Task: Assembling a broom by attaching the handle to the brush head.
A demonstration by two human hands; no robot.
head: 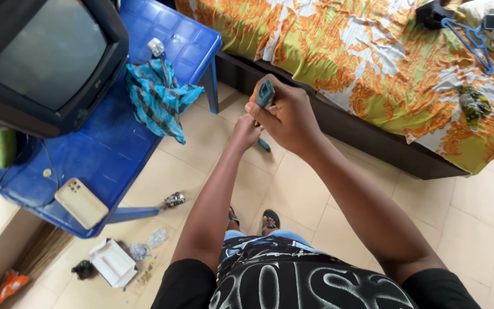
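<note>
television (41, 57) | blue table (115, 149) | phone (81, 203) | striped cloth (158, 97) | patterned bed (373, 63)

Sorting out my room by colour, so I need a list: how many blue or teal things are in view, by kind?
Blue plastic table: 1
Teal striped cloth: 1
Blue clothes hanger: 1
Teal handle gripped by the right hand, with the left hand lower on it: 1
Total: 4
</note>
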